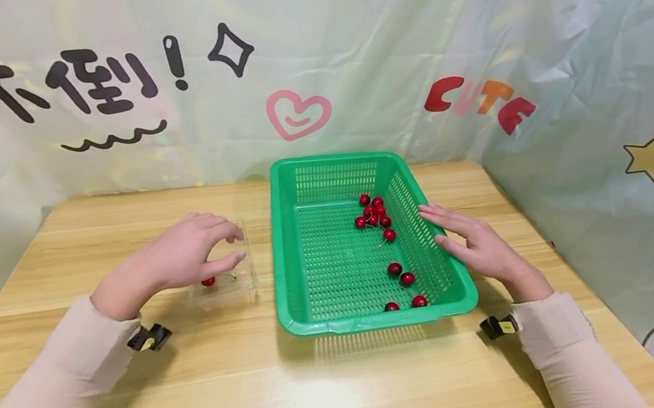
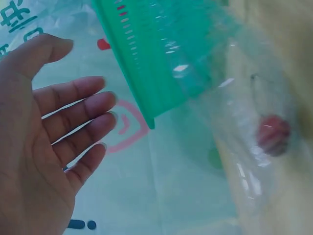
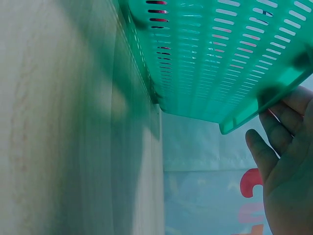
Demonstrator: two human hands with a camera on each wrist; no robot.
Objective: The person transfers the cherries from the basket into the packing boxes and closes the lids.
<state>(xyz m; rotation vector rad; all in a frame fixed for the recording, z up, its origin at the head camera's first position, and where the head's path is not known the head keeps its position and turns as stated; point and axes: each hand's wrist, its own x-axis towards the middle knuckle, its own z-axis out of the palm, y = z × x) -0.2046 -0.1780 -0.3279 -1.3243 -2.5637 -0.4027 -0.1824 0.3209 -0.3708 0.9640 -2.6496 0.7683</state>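
My left hand (image 1: 191,249) hovers over a clear plastic box (image 1: 243,280), its fingers loosely bent and nothing between them. One red cherry (image 1: 208,281) with a stem lies in that box, also seen through the clear wall in the left wrist view. A green plastic basket (image 1: 283,253) stands to the right of the box. Inside it, several red cherries (image 1: 394,268) lie along the right side, most of them bunched toward the back. My right hand (image 1: 478,241) rests its fingertips on the basket's right rim, fingers fairly straight.
Both things stand on a light wooden table (image 1: 216,397). A printed cloth (image 1: 353,38) hangs behind and along the sides. Black wrist cameras sit below the left sleeve (image 1: 80,361) and right sleeve (image 1: 565,337).
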